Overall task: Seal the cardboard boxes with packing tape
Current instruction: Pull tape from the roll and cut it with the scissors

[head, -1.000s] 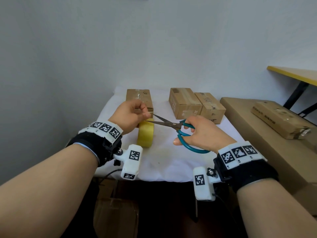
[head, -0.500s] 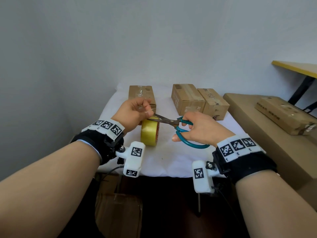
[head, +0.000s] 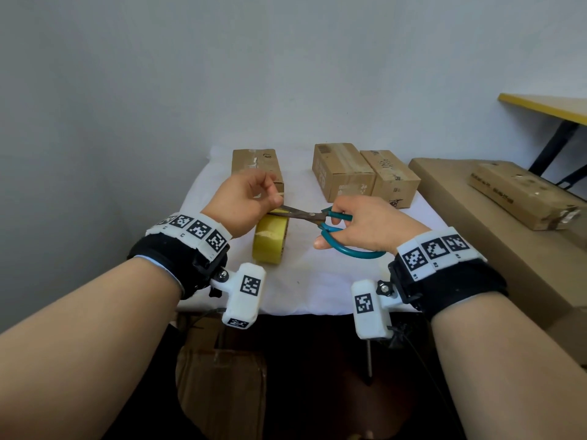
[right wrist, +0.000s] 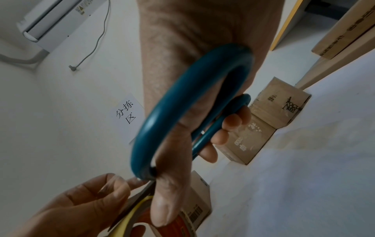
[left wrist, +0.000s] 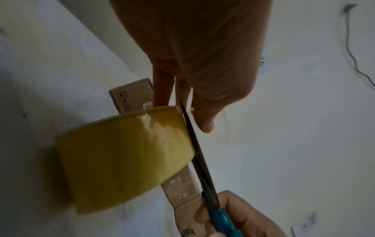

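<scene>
1. The left hand [head: 246, 203] was curled, thumb and forefinger pinching something thin just above the tape roll [head: 270, 239]; it looked like the tape's free end, though the strip itself was too faint to make out.
2. The right hand [head: 365, 227] gripped the scissors [head: 320, 217], thumb through one teal loop and fingers through the other.
3. The blades pointed left and looked nearly closed, their tips at the left hand's fingertips, right over the top of the roll.
4. The yellow roll stood on edge on the white table [head: 317, 287], below and between the two hands.
5. One box [head: 254, 161] lay behind the left hand, just beyond the roll.
6. Two more boxes [head: 362, 173] stood side by side, touching, farther right on the table.
7. A long box [head: 521, 193] lay on a big carton [head: 495, 236] just beside the table, to the right.
</scene>
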Available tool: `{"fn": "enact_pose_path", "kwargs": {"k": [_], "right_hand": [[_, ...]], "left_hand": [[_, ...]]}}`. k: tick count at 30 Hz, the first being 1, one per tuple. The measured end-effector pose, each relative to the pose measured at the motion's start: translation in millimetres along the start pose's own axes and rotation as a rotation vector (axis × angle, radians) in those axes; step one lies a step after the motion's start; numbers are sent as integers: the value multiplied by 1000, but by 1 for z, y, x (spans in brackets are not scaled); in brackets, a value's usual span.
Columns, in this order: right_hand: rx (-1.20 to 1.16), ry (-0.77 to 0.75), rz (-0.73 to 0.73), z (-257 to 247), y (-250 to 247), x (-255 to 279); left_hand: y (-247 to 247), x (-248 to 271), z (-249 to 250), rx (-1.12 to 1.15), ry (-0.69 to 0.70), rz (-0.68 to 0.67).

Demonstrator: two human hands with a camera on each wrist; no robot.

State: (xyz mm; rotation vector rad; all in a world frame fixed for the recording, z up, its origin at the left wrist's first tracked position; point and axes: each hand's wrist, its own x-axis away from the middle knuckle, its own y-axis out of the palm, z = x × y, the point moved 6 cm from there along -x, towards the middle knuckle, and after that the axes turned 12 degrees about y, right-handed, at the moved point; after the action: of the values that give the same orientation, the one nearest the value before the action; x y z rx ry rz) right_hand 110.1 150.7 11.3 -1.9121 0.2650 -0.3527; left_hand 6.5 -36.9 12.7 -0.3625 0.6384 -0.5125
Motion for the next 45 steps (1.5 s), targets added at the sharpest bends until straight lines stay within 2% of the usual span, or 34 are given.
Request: {"fn": "enact_pose_path", "kwargs": {"k": [6,14,23,34,45], "right_hand": [[1,-2,2,2,2,-1],[30,-11,14,-1,-1,-1],[44,-26,10,-4,-2,3],[56,-51,20,-11,-1,-2],[68,-43,1,-12,-1,0]], "left_hand": [[-4,-1,1,-23,25,10],[6,2,-6,210,-87,128],[13,3,-11,167,-58,194],[14,12,-14,62,-31,409],[16,13,-10,32,-58,448]]}}
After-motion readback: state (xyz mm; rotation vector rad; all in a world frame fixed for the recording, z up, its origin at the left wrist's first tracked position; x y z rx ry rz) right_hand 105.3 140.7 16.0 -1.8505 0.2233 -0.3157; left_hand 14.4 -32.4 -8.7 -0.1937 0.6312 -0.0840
